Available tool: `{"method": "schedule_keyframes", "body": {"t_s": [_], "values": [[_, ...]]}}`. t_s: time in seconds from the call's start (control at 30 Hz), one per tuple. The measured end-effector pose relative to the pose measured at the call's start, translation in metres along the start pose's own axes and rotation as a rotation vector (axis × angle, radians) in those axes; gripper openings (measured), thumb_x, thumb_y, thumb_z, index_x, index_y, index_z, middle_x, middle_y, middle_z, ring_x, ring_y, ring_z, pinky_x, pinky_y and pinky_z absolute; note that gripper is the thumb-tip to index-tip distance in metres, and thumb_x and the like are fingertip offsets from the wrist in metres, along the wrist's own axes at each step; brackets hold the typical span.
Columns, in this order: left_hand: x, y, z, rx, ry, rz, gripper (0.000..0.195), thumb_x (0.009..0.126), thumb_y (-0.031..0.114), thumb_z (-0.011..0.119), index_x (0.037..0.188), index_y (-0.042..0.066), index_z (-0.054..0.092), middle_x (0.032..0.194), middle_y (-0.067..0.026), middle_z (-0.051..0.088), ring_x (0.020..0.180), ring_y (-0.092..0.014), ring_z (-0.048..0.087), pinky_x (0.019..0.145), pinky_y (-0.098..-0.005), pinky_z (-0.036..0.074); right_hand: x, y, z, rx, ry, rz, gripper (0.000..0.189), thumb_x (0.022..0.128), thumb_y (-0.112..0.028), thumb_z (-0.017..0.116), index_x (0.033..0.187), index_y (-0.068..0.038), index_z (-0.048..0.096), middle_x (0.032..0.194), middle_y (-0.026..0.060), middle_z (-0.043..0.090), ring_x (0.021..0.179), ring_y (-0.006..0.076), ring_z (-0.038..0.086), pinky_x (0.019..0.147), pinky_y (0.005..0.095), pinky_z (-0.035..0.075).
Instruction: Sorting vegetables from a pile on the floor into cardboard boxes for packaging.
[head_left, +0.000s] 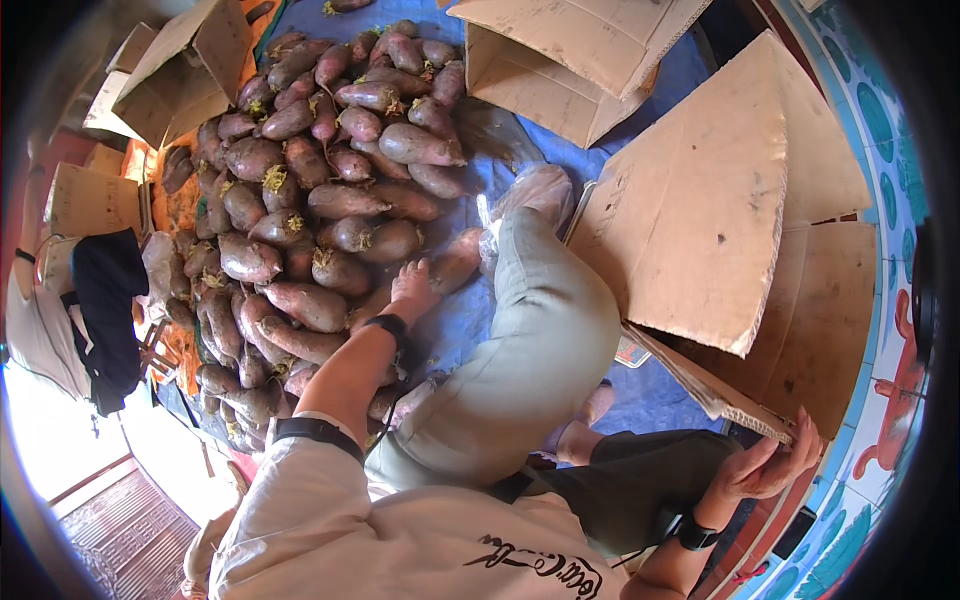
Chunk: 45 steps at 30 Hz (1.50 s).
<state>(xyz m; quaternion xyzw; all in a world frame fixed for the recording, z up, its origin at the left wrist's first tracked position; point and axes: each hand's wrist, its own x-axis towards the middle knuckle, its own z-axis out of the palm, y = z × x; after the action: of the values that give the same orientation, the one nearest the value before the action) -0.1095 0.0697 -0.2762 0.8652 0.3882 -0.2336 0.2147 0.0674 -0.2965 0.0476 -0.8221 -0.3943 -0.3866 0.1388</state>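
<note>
My left hand (414, 288) reaches down over the near right side of a large heap of sweet potatoes (307, 202), some with yellow-green sprouts. It is back up, close against a long sweet potato (456, 262); its fingertips are partly hidden, so its hold is unclear. At the far right, my right hand (776, 457) has the edge of a flap (731, 401) of an open cardboard box (697, 202) between thumb and fingers. The box lies tilted, its inside in shadow. A clear plastic bag (536, 191) covers the foot of my bent leg, between heap and box.
A blue tarp (465, 322) lies under the heap. More open cardboard boxes stand at the back left (176, 75) and back centre (562, 52). Another person's arm (26, 262) shows at the left edge. A patterned tiled wall (892, 300) borders the right.
</note>
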Motion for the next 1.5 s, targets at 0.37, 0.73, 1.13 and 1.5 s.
{"method": "schedule_keyframes", "body": {"t_s": [0.37, 0.73, 1.13, 1.5], "values": [[0.026, 0.029, 0.004, 0.026, -0.019, -0.024, 0.070, 0.064, 0.025, 0.067, 0.124, 0.007, 0.035, 0.120, -0.0106, 0.042, 0.115, -0.026, 0.038, 0.095, -0.0413, 0.032, 0.000, -0.005, 0.002, -0.143, -0.028, 0.069, 0.051, 0.090, -0.041, 0.034, 0.105, 0.005, 0.050, 0.097, 0.0153, 0.055, 0.092, 0.0299, 0.049, 0.083, 0.0403, 0.038], [0.037, 0.051, -0.002, -0.092, -0.065, -0.162, 0.084, 0.062, 0.031, 0.068, 0.130, 0.006, 0.025, 0.122, -0.0138, 0.043, 0.117, -0.027, 0.039, 0.100, -0.0434, 0.025, -0.012, 0.007, -0.002, -0.096, -0.009, 0.165, 0.067, 0.082, -0.058, 0.035, 0.109, 0.002, 0.048, 0.103, 0.0147, 0.053, 0.097, 0.0293, 0.048, 0.085, 0.0426, 0.038], [0.043, 0.033, 0.016, -0.334, -0.220, -0.265, 0.098, 0.054, 0.037, 0.074, 0.128, 0.003, 0.019, 0.120, -0.0187, 0.046, 0.110, -0.032, 0.047, 0.097, -0.0429, 0.030, -0.003, -0.003, 0.004, -0.131, -0.023, 0.112, 0.063, 0.085, -0.053, 0.034, 0.109, 0.004, 0.047, 0.099, 0.0151, 0.055, 0.095, 0.0304, 0.048, 0.085, 0.0443, 0.037], [-0.006, 0.000, -0.014, -1.038, -0.698, -0.225, 0.086, 0.069, 0.039, 0.061, 0.133, 0.005, 0.017, 0.126, -0.0138, 0.039, 0.104, -0.023, 0.046, 0.080, -0.0388, 0.042, -0.006, 0.000, -0.008, -0.146, -0.080, 0.155, 0.050, 0.087, -0.044, 0.037, 0.107, 0.000, 0.049, 0.099, 0.0158, 0.055, 0.090, 0.0302, 0.048, 0.083, 0.0441, 0.037]]}}
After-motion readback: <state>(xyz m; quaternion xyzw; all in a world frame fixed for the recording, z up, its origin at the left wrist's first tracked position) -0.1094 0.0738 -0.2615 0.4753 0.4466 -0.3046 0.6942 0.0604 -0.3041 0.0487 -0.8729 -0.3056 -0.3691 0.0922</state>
